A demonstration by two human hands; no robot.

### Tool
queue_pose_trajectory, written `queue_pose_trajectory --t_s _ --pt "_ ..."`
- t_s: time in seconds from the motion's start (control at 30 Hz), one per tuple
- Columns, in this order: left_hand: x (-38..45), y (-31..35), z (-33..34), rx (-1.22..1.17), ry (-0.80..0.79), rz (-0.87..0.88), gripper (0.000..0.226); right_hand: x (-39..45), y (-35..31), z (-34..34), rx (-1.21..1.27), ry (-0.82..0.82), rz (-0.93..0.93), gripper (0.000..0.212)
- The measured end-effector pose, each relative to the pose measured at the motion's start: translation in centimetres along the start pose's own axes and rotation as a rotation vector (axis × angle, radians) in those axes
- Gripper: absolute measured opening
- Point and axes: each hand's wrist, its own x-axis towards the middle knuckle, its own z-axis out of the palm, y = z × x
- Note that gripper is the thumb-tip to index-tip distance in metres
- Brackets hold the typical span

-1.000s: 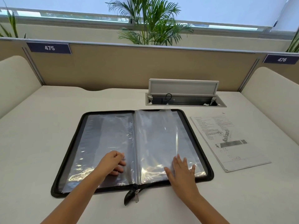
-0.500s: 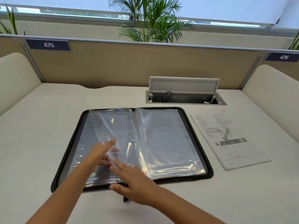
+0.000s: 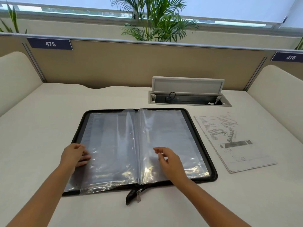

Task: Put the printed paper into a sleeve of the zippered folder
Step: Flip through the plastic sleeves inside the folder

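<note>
A black zippered folder (image 3: 213, 169) lies open and flat on the desk, with clear plastic sleeves (image 3: 168, 133) spread over both halves. My left hand (image 3: 74, 154) rests on the left edge of the left sleeves, fingers curled against the plastic. Over the lower part of the right sleeves is my right hand (image 3: 168, 158), fingers loosely apart and holding nothing. The printed paper (image 3: 232, 140) lies flat on the desk to the right of the folder, apart from both hands.
The folder's zipper pull (image 3: 133, 194) sticks out at the front middle. An open cable box with a raised lid (image 3: 187, 86) sits at the back right. A beige partition (image 3: 131, 63) closes the back; cream side panels (image 3: 278, 95) flank the desk.
A sleeve was turned from the right half over to the left. My right hand crossed left with it and has come back over the right half; my left hand slid to the left edge.
</note>
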Motion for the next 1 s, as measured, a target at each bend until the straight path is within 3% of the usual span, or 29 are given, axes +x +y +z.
queue_pose_trajectory --t_s 0.1,0.2,0.23,0.33,0.4,0.5,0.57,0.63,0.73,1.0 --pt "-0.8 0.1 1.0 0.032 -0.015 0.016 0.021 -0.5 0.2 0.4 -0.124 -0.149 -0.057 0.032" --pt "-2.3 1.0 2.2 0.308 0.245 0.423 0.018 -1.0 -0.8 1.9 -0.252 -0.273 -0.246 0.037" --pt "-3.0 1.5 2.8 0.337 0.251 0.542 0.018 -1.1 -1.1 2.5 -0.283 -0.314 -0.298 0.037" --pt "-4.8 2.5 5.2 0.387 0.057 0.733 0.019 -1.1 -1.1 4.1 -0.445 -0.439 -0.413 0.032" --pt "-5.5 2.1 6.6 0.509 -0.089 0.834 0.027 -0.7 -1.0 4.3 -0.421 -0.425 -0.406 0.028" --pt "-5.4 0.0 8.2 0.875 -0.277 0.865 0.061 0.4 -0.4 3.8 -0.265 -0.196 -0.308 0.025" --pt "-4.9 -1.8 8.7 1.09 -0.32 0.855 0.067 1.3 0.8 2.7 -0.357 -0.103 -0.217 0.032" --pt "-4.5 -2.9 8.7 1.165 -0.305 0.846 0.08 1.9 2.4 1.2 -0.5 -0.137 -0.102 0.04" --pt "-4.7 -3.9 8.4 1.184 -0.247 0.867 0.105 1.8 4.4 -0.7 -0.534 -0.172 -0.079 0.044" --pt "-6.5 -5.8 7.2 1.121 -0.22 0.888 0.093 -1.2 5.1 -0.7 -0.584 -0.142 -0.127 0.044"
